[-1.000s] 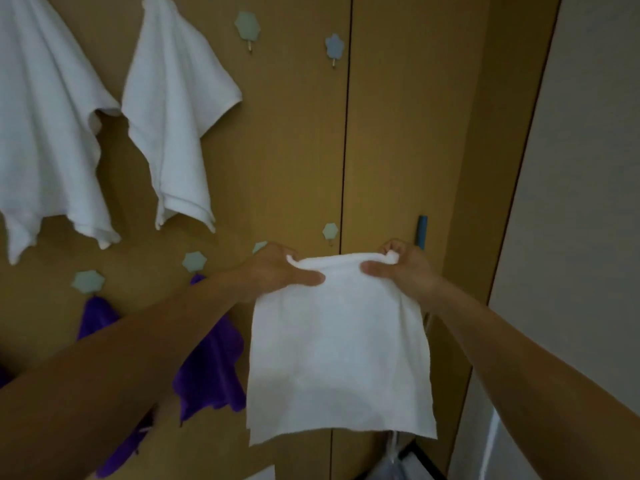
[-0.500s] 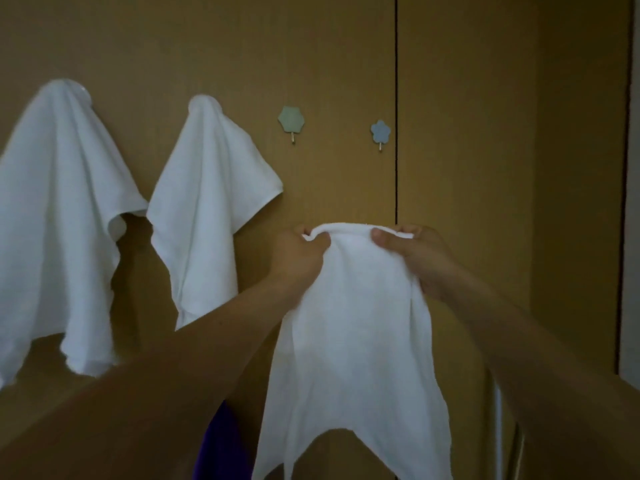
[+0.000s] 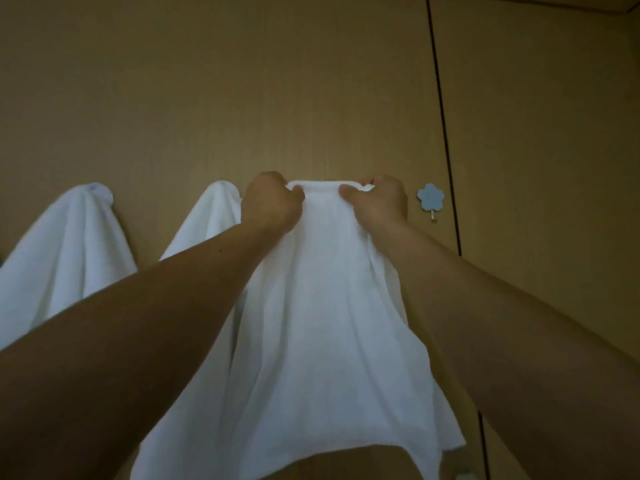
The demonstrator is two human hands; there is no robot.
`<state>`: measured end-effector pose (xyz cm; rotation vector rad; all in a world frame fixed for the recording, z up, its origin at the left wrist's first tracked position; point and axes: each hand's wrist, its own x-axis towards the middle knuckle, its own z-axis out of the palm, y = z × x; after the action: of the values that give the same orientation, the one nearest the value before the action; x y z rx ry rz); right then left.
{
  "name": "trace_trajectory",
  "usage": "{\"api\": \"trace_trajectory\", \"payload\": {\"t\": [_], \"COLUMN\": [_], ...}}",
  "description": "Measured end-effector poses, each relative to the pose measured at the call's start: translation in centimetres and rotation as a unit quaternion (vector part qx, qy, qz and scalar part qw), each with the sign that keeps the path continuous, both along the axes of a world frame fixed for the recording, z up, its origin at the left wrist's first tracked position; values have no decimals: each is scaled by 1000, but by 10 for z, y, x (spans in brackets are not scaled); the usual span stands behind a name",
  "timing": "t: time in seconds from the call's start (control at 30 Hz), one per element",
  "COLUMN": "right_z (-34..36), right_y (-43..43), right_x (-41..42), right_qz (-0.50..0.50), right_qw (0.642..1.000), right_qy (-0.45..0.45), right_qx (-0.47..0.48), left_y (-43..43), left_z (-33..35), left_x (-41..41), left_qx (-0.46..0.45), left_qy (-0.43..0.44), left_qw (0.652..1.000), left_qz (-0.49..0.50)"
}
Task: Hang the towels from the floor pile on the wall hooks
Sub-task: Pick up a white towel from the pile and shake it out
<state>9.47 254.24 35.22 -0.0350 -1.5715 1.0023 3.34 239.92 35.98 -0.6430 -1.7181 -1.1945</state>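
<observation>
I hold a white towel point(image 3: 318, 327) by its top edge against the brown wooden wall, and the cloth hangs down between my arms. My left hand point(image 3: 272, 202) grips the left end of that edge and my right hand point(image 3: 379, 200) grips the right end. The green flower hook between my hands is hidden behind the cloth. A blue flower hook point(image 3: 430, 198) is bare just right of my right hand. Two other white towels hang from hooks to the left, one point(image 3: 65, 258) at the far left and one point(image 3: 204, 223) partly behind my left forearm.
A dark vertical seam point(image 3: 446, 161) between the wall panels runs down just right of the blue hook. The wall above the row of hooks is plain brown wood.
Both hands have lifted the towel from waist height up to the row of hooks. The view has tilted upward, so the purple towels and the lower hooks have dropped out of sight.
</observation>
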Motion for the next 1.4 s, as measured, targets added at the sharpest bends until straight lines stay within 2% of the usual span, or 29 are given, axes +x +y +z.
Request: {"api": "trace_trajectory", "payload": {"t": [0.17, 0.3, 0.37, 0.4, 0.47, 0.53, 0.63, 0.73, 0.8, 0.9, 0.97, 1.03, 1.13, 1.23, 1.3, 1.4], "right_z": [-1, -13, -15, -15, -18, -25, -39, -49, -55, -61, -64, -64, -62, -59, -59, -60], "right_y": [4, 11, 7, 3, -6, -13, -16, -12, -10, -10, -11, -13, -16, -20, -23, -26], "right_x": [-16, -5, -1, -1, -5, -10, -13, -18, -19, -17, -14, -11, -7, -3, 1, 9], "right_qz": [-103, -62, -57, -83, -194, -296, -360, -331, -269, -176, -126, -84, -61, -38, -24, 14], "right_qw": [989, 989, 989, 987, 970, 941, 898, 896, 917, 942, 953, 965, 970, 973, 973, 977], "right_qy": [-53, -120, -127, -131, -110, -42, 37, 24, -8, -56, -73, -77, -97, -125, -137, -170], "right_qx": [86, 55, 44, 50, 94, 159, 251, 296, 295, 281, 265, 236, 213, 191, 183, 129], "left_y": [-2, -16, -20, -20, -18, -15, -8, -3, -4, -3, -1, 1, 2, 2, 6, 14], "left_z": [-7, -15, -13, -11, -10, -14, -28, -40, -45, -52, -52, -48, -37, -36, -43, -61], "left_x": [-12, -11, -3, 2, 10, 16, 16, 7, -2, -10, -6, 3, 17, 23, 25, 28], "left_qx": [-46, -79, -111, -136, -185, -222, -257, -287, -317, -364, -358, -336, -314, -296, -270, -205], "left_qy": [20, -122, -167, -161, -111, -51, 81, 261, 299, 304, 289, 243, 100, -28, -71, -82], "left_qw": [996, 989, 980, 977, 973, 964, 938, 862, 834, 815, 833, 872, 931, 953, 960, 975], "left_qz": [72, -13, -5, 20, 80, 139, 220, 326, 337, 334, 308, 260, 157, 54, -19, -7]}}
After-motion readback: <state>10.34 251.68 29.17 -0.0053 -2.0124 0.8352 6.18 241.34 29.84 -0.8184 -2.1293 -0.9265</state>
